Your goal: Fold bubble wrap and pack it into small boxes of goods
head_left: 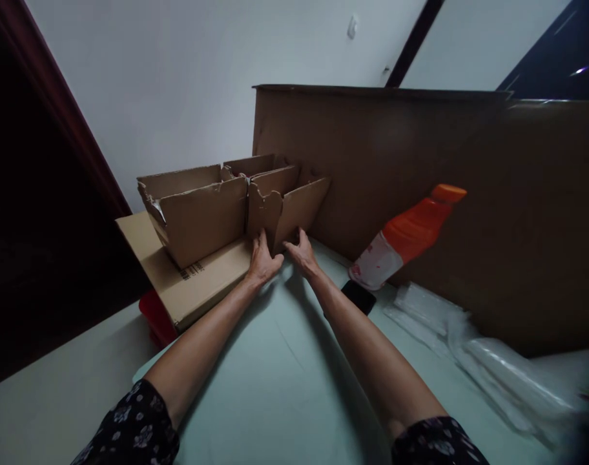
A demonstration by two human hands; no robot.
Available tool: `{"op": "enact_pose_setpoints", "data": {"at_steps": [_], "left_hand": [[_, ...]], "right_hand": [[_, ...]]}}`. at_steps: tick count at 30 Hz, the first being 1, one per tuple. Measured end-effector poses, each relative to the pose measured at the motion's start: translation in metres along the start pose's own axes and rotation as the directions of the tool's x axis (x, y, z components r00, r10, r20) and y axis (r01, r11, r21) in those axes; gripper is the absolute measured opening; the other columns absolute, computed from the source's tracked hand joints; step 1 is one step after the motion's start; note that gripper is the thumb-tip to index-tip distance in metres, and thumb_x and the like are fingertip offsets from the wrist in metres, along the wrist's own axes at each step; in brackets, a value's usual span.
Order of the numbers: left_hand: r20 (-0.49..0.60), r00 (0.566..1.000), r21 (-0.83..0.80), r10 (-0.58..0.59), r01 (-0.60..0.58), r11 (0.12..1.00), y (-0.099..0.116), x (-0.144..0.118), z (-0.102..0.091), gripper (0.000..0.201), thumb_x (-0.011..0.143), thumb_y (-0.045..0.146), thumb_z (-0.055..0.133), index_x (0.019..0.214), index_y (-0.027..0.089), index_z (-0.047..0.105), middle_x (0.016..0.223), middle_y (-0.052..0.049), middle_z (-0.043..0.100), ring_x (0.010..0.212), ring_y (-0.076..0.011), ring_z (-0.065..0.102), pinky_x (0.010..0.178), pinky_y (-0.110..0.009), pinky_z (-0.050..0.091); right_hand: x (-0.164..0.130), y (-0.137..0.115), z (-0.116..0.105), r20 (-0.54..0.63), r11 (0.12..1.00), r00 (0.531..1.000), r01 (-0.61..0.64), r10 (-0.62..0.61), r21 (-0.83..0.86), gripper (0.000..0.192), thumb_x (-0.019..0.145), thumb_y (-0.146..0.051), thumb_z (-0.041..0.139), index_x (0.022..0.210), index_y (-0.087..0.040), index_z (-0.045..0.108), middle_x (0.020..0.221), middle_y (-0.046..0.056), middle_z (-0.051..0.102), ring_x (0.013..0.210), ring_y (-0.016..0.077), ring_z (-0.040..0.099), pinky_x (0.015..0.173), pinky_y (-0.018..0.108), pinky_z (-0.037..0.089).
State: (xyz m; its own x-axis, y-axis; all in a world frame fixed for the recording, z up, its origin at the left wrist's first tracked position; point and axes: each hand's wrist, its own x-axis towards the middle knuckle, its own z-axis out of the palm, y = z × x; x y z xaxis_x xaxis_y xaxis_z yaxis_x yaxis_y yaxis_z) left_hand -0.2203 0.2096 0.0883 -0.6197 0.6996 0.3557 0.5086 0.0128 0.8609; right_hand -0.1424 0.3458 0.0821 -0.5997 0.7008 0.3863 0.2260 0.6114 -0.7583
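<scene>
Several open-topped cardboard boxes stand close together, their upper edges cut unevenly. The nearest small cardboard box (299, 210) turns a corner toward me. My left hand (264, 261) is at the lower left of that corner, fingers stretched up against the cardboard and thumb apart. On the other side, my right hand (303, 253) touches the box low down, with thumb and fingers spread. To the left, a longer open box (205, 219) sits on a flat closed carton (217, 265) with dark print. The insides of the boxes are mostly hidden.
A tall cardboard panel (401, 148) rises behind the pale green table (275, 387). An orange-capped bottle (411, 229) leans at the right, beside a black phone-like object (359, 297). Clear plastic packaging (498, 361) lies farther right. Something red (156, 316) is under the carton.
</scene>
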Motion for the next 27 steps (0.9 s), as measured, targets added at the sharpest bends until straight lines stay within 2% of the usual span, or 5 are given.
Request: {"op": "enact_pose_setpoints", "data": {"at_steps": [6, 10, 15, 21, 27], "left_hand": [[0.110, 0.994, 0.097, 0.026, -0.037, 0.995, -0.005, -0.026, -0.013, 0.083, 0.081, 0.018, 0.065, 0.153, 0.008, 0.026, 0.160, -0.023, 0.031, 0.150, -0.0391, 0.027, 0.123, -0.050, 0.026], [0.293, 0.953, 0.157, 0.072, -0.123, 0.980, 0.006, -0.090, -0.007, 0.063, 0.079, 0.017, 0.061, 0.141, 0.012, 0.049, 0.158, -0.022, 0.037, 0.150, -0.0388, 0.030, 0.122, -0.057, 0.023], [0.502, 0.847, 0.140, 0.175, -0.280, 0.950, 0.020, -0.178, 0.001, 0.043, 0.086, 0.023, 0.052, 0.127, 0.016, 0.062, 0.150, -0.018, 0.050, 0.148, -0.0371, 0.034, 0.122, -0.062, 0.016], [0.574, 0.764, 0.306, 0.295, -0.535, 0.788, 0.026, -0.252, 0.011, 0.054, 0.096, 0.036, 0.039, 0.138, 0.007, 0.055, 0.148, -0.024, 0.050, 0.143, -0.0374, 0.042, 0.119, -0.063, 0.026], [0.676, 0.577, 0.217, 0.458, -0.750, 0.625, 0.008, -0.297, 0.007, 0.049, 0.096, 0.039, 0.042, 0.137, 0.016, 0.057, 0.152, -0.020, 0.047, 0.143, -0.0390, 0.041, 0.115, -0.066, 0.031]], "right_hand": [[-0.050, -0.016, -0.007, 0.105, 0.993, 0.994, -0.019, 0.031, -0.113, 0.056, 0.081, -0.026, 0.058, 0.136, -0.015, 0.055, 0.142, 0.017, 0.056, 0.134, 0.0349, 0.050, 0.113, 0.055, 0.039], [-0.155, -0.038, -0.034, 0.239, 0.976, 0.971, 0.055, -0.002, -0.213, 0.043, 0.081, -0.019, 0.058, 0.123, -0.013, 0.066, 0.144, 0.020, 0.056, 0.135, 0.0349, 0.050, 0.113, 0.055, 0.037], [-0.287, -0.066, -0.098, 0.326, 0.934, 0.945, 0.108, 0.010, -0.341, 0.050, 0.080, -0.021, 0.069, 0.130, -0.020, 0.065, 0.143, 0.012, 0.060, 0.133, 0.0267, 0.054, 0.112, 0.044, 0.041], [-0.379, -0.058, -0.195, 0.113, 0.851, 0.988, -0.033, 0.107, -0.524, 0.043, 0.086, -0.019, 0.065, 0.129, -0.018, 0.064, 0.141, 0.014, 0.061, 0.129, 0.0261, 0.057, 0.108, 0.046, 0.044], [-0.446, -0.060, -0.317, -0.253, 0.653, 0.942, -0.335, 0.220, -0.680, 0.032, 0.084, -0.018, 0.067, 0.116, -0.019, 0.069, 0.141, 0.015, 0.060, 0.128, 0.0298, 0.055, 0.104, 0.048, 0.043]]}}
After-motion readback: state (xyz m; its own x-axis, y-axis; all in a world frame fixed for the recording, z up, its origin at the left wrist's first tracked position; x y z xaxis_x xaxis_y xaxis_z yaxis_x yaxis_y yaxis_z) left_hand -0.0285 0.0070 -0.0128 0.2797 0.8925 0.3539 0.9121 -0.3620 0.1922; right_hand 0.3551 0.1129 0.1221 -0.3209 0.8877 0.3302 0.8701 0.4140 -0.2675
